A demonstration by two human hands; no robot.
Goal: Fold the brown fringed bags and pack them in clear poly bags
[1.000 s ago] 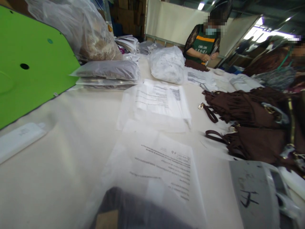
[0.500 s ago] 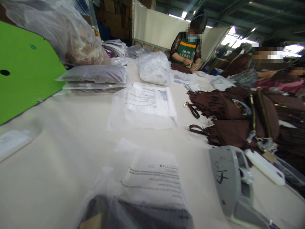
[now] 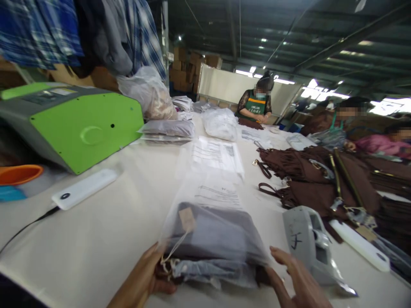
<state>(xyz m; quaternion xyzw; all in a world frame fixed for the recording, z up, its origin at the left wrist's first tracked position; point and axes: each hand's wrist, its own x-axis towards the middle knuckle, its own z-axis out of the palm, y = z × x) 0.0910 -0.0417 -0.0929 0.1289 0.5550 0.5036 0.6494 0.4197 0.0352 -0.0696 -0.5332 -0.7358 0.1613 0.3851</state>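
A dark brown handbag [image 3: 221, 233] lies inside a frosted plastic bag [image 3: 216, 192] with printed text on its far part. A tan hang tag [image 3: 187, 219] on a pale string shows near the handbag's far left corner. My left hand [image 3: 143, 273] grips the near left corner, thumb along the near edge and fingers at the side. At the near right corner is my right hand [image 3: 297, 276], its thumb and index finger spread apart and the thumb beside the plastic. Crumpled clear wrap [image 3: 205, 269] sticks out at the near opening.
A grey tape dispenser [image 3: 303, 239] stands right of the bag, beside a white handheld device [image 3: 359, 246]. Brown fringed bags [image 3: 308, 188] cover the right side. A green machine [image 3: 105, 132] and a corded white device [image 3: 85, 188] are left. A co-worker [image 3: 257, 102] works across the table.
My view has tilted up and swung left. Both hands have come into view at the bagged handbag, which now shows farther up the picture.
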